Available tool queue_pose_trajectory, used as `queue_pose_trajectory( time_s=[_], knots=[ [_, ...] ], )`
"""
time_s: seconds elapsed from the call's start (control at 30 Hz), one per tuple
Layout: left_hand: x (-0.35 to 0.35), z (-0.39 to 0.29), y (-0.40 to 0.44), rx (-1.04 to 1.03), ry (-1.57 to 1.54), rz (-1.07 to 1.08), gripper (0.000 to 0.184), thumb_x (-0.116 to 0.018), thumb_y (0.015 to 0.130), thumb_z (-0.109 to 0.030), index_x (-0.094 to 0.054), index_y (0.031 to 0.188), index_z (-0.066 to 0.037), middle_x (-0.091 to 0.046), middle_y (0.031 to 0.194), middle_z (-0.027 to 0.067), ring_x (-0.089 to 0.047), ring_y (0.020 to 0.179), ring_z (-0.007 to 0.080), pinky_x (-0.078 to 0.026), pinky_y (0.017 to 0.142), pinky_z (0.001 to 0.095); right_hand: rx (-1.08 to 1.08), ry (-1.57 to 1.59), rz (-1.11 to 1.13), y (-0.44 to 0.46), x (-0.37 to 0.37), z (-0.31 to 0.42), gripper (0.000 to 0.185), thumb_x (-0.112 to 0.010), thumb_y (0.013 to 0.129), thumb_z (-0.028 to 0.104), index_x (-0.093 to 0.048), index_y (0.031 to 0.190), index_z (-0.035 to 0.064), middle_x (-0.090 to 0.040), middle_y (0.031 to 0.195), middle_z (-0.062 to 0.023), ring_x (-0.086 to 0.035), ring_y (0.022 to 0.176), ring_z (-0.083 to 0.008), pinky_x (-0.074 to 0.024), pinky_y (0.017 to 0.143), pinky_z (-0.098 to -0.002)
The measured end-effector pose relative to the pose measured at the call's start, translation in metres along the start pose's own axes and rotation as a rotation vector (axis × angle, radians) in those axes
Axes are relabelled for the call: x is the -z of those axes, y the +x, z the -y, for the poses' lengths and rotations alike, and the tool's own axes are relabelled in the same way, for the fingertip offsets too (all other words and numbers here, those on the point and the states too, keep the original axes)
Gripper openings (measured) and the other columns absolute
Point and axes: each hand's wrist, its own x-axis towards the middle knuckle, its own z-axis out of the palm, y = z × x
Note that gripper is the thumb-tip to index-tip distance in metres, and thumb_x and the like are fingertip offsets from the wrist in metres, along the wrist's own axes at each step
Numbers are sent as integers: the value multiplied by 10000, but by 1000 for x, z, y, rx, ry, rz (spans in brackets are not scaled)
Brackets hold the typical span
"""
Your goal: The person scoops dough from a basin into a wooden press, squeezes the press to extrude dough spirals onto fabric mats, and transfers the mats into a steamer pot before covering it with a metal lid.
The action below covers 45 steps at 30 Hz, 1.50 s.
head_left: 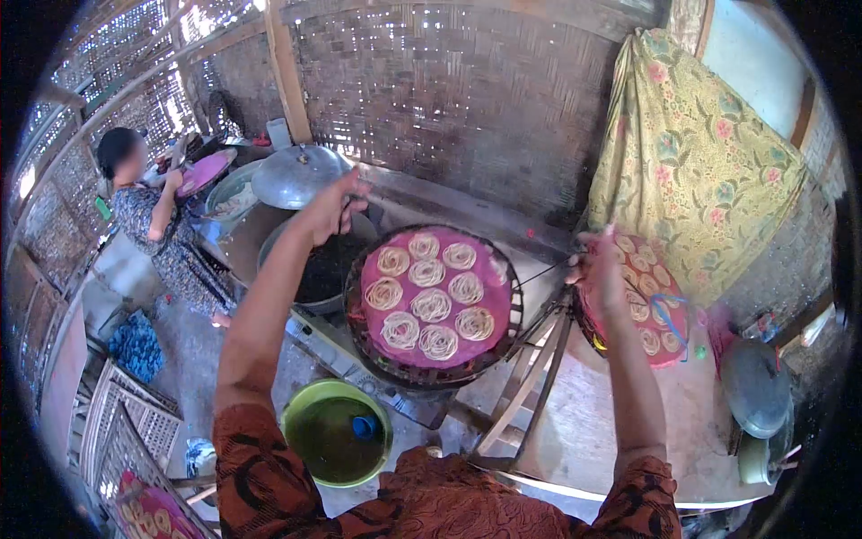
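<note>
My left hand is raised over a dark pot, beside a domed metal lid. Its fingers are apart and I see nothing in them. In front of me a round black basket tray sits level, lined with pink cloth that bears several coiled noodle nests. My right hand is closed round a thin dark rod that slants down to the tray's right rim. Behind that hand lies a second pink-lined tray of noodle nests, with a blue strip on it.
At the left another person holds a pink round tray near a basin. A green tub with a blue cup stands below me. A lidded pot is at the right, near a yellow floral cloth against the woven wall.
</note>
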Motion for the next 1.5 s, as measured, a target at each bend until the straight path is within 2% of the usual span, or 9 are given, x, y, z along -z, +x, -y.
queue_pose_trajectory(
  time_s=[0.93, 1.03, 1.1, 1.17, 1.2, 1.23, 1.33, 1.43, 1.5],
  knots=[
    [3, 196, 119, 4, 85, 89, 325, -420, 920, -384, -519, 1043, -101, -580, 999, 86, -452, 603, 127, -401, 601, 296, -308, -196, 61, 88, -33, -210, 563, -409, 887, 603, -441, 1054, 66, -531, 738, -72, -543, 622, -171, -455, 664, -319],
    [-27, 239, 150, -1011, 942, 399, 303, -466, 899, -297, -545, 1066, -57, -595, 1000, 198, -596, 746, 320, -470, 694, 401, -149, -464, 354, 115, -57, -273, 578, -361, 917, 565, -470, 1129, 39, -561, 802, -61, -554, 717, -155, -453, 697, -321],
    [-81, 188, 119, -278, 1166, 535, 279, -507, 862, -223, -585, 1062, -45, -600, 989, 252, -584, 936, 419, -468, 805, 446, -293, -649, 464, 111, -86, -269, 563, -325, 948, 502, -482, 1180, 13, -591, 913, -85, -571, 839, -183, -452, 774, -338],
    [-92, 188, 131, -566, 1266, 550, 285, -517, 855, -233, -600, 1044, -37, -611, 990, 241, -588, 939, 405, -469, 806, 439, -544, -702, 443, 95, -118, -201, 554, -308, 965, 463, -484, 1203, -5, -604, 989, -107, -577, 915, -202, -448, 825, -344],
    [-100, 186, 137, -862, 1347, 549, 292, -527, 849, -243, -615, 1027, -30, -621, 991, 231, -592, 942, 391, -470, 807, 432, -259, -979, 633, 99, -119, -193, 527, -307, 975, 424, -483, 1218, -9, -593, 1054, -123, -573, 953, -211, -438, 861, -344],
    [-117, 116, 85, -330, 1072, 370, 295, -520, 867, -245, -598, 1027, -10, -637, 984, 190, -603, 937, 358, -480, 783, 407, 47, -1244, 811, 101, -115, -184, 500, -306, 985, 386, -481, 1233, -12, -583, 1120, -138, -570, 991, -221, -429, 898, -344],
    [-97, 107, 72, -589, 885, 276, 267, -501, 891, -209, -588, 1049, -11, -609, 1060, 159, -587, 984, 323, -463, 824, 373, 574, -989, 704, 82, -60, -127, 471, -312, 991, 361, -501, 1226, 0, -574, 1140, -144, -565, 1015, -203, -428, 919, -344],
    [-63, 122, 50, -1044, 1198, 188, 249, -545, 866, -114, -589, 1099, -42, -594, 1117, 104, -553, 1047, 207, -419, 920, 314, 95, -696, 489, 12, 10, -38, 426, -322, 988, 331, -515, 1164, -5, -618, 1008, -152, -570, 976, -204, -431, 894, -324],
    [-54, 159, 9, -601, 998, 66, 277, -599, 815, -124, -597, 1077, -37, -593, 1109, 92, -551, 1039, 227, -409, 938, 311, 78, -592, 442, -35, 84, -15, 479, -308, 991, 374, -529, 1179, -7, -617, 1032, -121, -568, 969, -190, -427, 898, -318]
  ],
)
